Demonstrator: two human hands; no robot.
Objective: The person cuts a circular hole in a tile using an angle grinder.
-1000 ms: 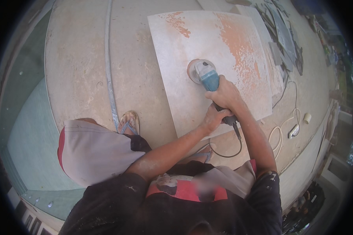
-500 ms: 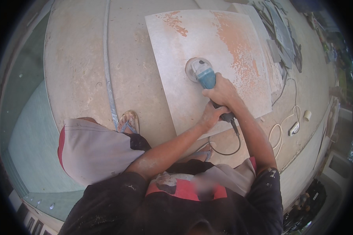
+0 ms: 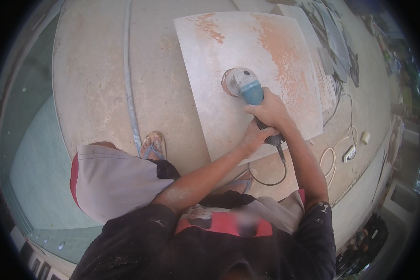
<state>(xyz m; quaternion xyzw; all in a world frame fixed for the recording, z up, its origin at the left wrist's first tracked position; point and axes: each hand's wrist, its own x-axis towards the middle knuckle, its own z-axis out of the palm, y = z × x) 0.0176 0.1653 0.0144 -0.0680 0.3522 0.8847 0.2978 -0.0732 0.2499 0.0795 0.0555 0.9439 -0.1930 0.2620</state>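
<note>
An angle grinder with a blue body and a round sanding disc rests at the left-middle part of a flat pale panel. My right hand is wrapped round its body just behind the head. Behind it, my left hand grips the dark rear handle, from which the power cord runs down and loops. The disc shows at the head's left side, partly hidden under the guard. Patches of orange-brown coating spread over the panel's upper and right areas.
Scrap strips and grey sheet pieces lie in a pile at the far right. A white power strip, its pale cable and a small cream cup-shaped piece are on the floor to the right. A long grey strip crosses the floor at left.
The grinder has shifted a little to the right, with both hands moving along with it. More of the disc's left edge shows now.
</note>
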